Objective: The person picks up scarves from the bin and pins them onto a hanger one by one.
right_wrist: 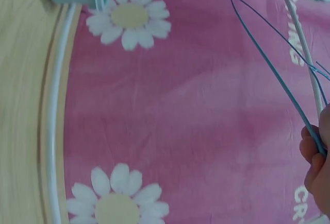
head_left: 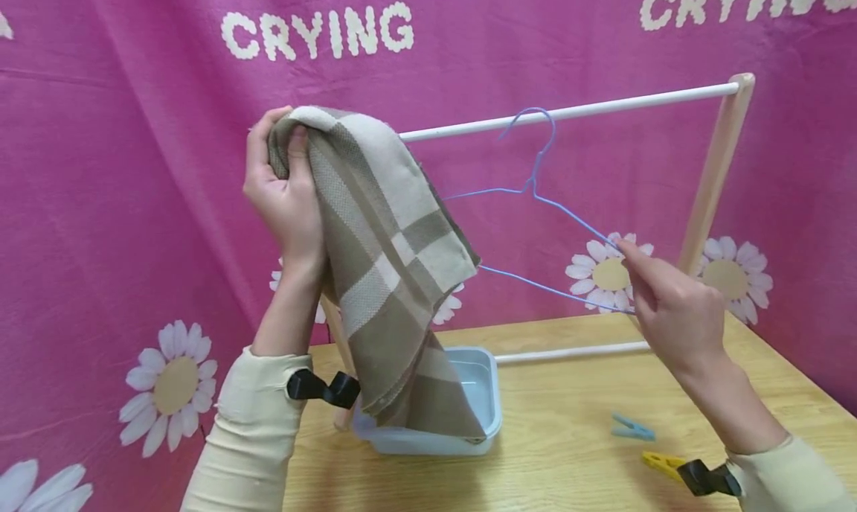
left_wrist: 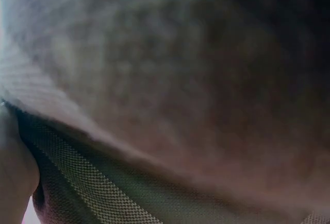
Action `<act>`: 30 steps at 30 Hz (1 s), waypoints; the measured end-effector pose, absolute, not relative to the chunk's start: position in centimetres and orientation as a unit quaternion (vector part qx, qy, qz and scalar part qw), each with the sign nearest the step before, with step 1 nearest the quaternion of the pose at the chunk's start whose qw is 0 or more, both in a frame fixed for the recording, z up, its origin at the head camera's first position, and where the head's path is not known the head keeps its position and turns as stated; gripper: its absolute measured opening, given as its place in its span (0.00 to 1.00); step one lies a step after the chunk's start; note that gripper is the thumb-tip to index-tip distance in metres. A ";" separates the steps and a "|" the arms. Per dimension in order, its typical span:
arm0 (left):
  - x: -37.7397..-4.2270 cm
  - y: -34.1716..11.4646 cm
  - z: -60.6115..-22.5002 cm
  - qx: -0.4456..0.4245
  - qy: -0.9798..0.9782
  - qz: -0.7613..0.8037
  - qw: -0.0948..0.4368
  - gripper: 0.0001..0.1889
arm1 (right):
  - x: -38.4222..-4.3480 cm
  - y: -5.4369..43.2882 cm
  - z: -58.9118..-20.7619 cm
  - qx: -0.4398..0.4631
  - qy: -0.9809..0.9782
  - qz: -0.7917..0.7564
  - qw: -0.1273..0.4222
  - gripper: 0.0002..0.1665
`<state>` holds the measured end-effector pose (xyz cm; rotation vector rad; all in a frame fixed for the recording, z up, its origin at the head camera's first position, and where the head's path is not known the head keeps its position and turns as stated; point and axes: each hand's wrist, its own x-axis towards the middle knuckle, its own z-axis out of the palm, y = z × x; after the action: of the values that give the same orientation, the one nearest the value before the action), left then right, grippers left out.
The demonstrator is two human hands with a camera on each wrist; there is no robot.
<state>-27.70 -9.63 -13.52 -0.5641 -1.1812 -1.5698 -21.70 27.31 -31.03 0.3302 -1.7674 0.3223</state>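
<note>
My left hand holds up a beige and brown checked cloth, thumb on the near side, with the cloth folded over the fingers. The cloth drapes down to the right, its lower corner overlapping a plastic tub. In the left wrist view the cloth fills nearly everything, blurred and close. My right hand grips a blue wire hanger by its right end. The hanger's hook is up near the white rail, and its left end is hidden behind the cloth. The right wrist view shows the fingers curled round the hanger wire.
A rack with a white top rail and wooden posts stands on the wooden table. Below the cloth sits the pale blue tub. A blue clothespin and a yellow clothespin lie at right. Behind hangs a pink flowered curtain.
</note>
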 end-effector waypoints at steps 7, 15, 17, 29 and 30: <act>-27.2 -8.5 -13.3 -0.247 -0.493 -0.654 0.518 0.12 | -21.5 24.2 -31.9 0.186 -0.766 0.165 0.593 0.17; -26.8 -7.8 -14.1 -0.228 -0.549 -0.597 0.539 0.13 | -21.4 21.2 -31.9 0.207 -0.744 0.179 0.610 0.23; -27.0 -7.3 -14.6 -0.243 -0.547 -0.597 0.534 0.13 | -21.3 20.8 -31.9 0.207 -0.742 0.183 0.611 0.23; -28.1 -5.6 -17.9 -0.281 -0.542 -0.589 0.530 0.11 | -20.9 19.8 -32.0 0.226 -0.730 0.250 0.594 0.17; -28.1 -5.5 -18.1 -0.282 -0.545 -0.584 0.532 0.11 | -20.9 19.7 -31.9 0.226 -0.729 0.254 0.594 0.17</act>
<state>-28.13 -5.54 -18.09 -0.6724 -1.2991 -1.3925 -20.88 19.69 -31.92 0.5264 -1.6946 0.5907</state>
